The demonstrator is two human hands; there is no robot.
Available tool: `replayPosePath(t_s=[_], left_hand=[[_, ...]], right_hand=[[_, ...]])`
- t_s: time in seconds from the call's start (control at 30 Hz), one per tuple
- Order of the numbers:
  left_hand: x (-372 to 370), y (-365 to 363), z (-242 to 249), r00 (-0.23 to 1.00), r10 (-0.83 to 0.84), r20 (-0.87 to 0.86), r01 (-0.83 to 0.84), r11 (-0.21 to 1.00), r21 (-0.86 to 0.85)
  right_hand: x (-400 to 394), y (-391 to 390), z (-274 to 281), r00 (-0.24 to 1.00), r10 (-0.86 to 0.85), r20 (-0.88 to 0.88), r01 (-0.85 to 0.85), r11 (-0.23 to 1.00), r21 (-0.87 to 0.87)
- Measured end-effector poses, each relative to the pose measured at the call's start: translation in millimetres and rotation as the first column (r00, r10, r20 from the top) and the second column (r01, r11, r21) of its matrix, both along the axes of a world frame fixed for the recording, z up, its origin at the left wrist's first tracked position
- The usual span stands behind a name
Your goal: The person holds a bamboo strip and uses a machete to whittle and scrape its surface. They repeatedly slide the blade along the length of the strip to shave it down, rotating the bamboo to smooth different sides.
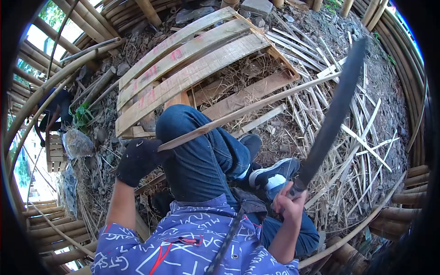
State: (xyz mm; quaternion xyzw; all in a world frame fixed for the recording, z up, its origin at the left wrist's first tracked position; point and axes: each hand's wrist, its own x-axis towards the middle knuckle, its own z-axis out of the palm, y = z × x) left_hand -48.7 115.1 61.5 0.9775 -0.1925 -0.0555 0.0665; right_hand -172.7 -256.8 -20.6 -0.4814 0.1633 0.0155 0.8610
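My left hand [141,161], in a black glove, is closed around the near end of a long, thin wooden strip [247,110]. The strip slopes up to the right across my bent knee. In my bare right hand [291,202] is the handle of a machete [333,114], its long dark blade raised up and to the right. The blade overlaps the strip's far end in this view. Beyond my knees lies a slatted wooden crate [192,80] with pale boards and pink marks.
Many split strips [362,137] litter the ground on the right. Bamboo poles [394,73] wall the place on both sides. At the far left another person [57,110] bends over a small slatted crate [56,153]. Stones [195,16] lie behind the large crate.
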Motion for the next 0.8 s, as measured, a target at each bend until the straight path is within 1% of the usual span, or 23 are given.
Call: replayPosePath(t_s=[0.07, 0.13, 0.17, 0.2, 0.27, 0.33, 0.4, 0.43, 0.47, 0.5, 0.53, 0.6, 0.67, 0.7, 0.73, 0.8], left_hand=[[2, 1, -5, 1.0, 0.014, 0.026, -0.014, 1.0, 0.013], [2, -2, -4, 0.998, 0.021, 0.053, -0.023, 0.999, 0.03], [3, -6, 0, 0.995, -0.027, 0.099, 0.025, 1.0, 0.019], [4, -8, 4, 0.987, -0.076, 0.143, 0.075, 0.997, 0.012], [7, -11, 6, 0.986, -0.086, 0.143, 0.085, 0.996, 0.014], [7, -13, 6, 0.988, -0.084, 0.129, 0.084, 0.996, 0.012], [9, -15, 8, 1.0, -0.005, 0.024, 0.005, 1.0, -0.014], [9, -17, 10, 1.0, -0.003, 0.02, 0.003, 1.0, -0.01], [8, -19, 12, 0.998, -0.024, 0.063, 0.024, 1.0, -0.002], [9, -21, 13, 0.993, -0.046, 0.109, 0.045, 0.999, 0.005], [9, -20, 12, 0.993, -0.043, 0.107, 0.043, 0.999, 0.003], [10, -17, 7, 0.997, -0.042, 0.07, 0.041, 0.999, 0.004], [10, -17, 8, 0.998, -0.044, 0.04, 0.043, 0.999, 0.011], [11, -18, 8, 0.999, -0.038, 0.02, 0.038, 0.999, 0.024], [12, -18, 7, 0.999, -0.04, 0.019, 0.04, 0.999, 0.024], [11, -16, 6, 0.994, -0.071, 0.082, 0.069, 0.997, 0.023]], right_hand=[[7, 2, 1, 0.99, 0.119, -0.075, -0.122, 0.991, -0.046], [12, 12, -9, 0.979, 0.18, -0.094, -0.17, 0.98, 0.101], [14, 19, -13, 0.971, 0.221, -0.089, -0.198, 0.957, 0.21], [15, 27, -15, 0.962, 0.261, -0.079, -0.223, 0.922, 0.318], [19, 41, -13, 0.922, 0.376, -0.093, -0.284, 0.821, 0.495], [22, 50, -12, 0.872, 0.473, -0.126, -0.337, 0.766, 0.547], [19, 53, -20, 0.862, 0.495, -0.107, -0.36, 0.747, 0.559], [18, 48, -22, 0.847, 0.518, -0.117, -0.401, 0.768, 0.5], [17, 42, -25, 0.832, 0.54, -0.128, -0.442, 0.784, 0.437], [17, 35, -27, 0.837, 0.532, -0.127, -0.425, 0.779, 0.46], [19, 30, -29, 0.849, 0.519, -0.1, -0.429, 0.786, 0.445], [21, 32, -32, 0.859, 0.508, -0.06, -0.367, 0.694, 0.619], [23, 46, -29, 0.812, 0.582, -0.046, -0.406, 0.619, 0.672], [20, 51, -29, 0.792, 0.61, -0.005, -0.426, 0.559, 0.711], [19, 52, -28, 0.768, 0.64, -0.013, -0.471, 0.579, 0.666], [21, 45, -24, 0.811, 0.579, -0.084, -0.45, 0.708, 0.545]])
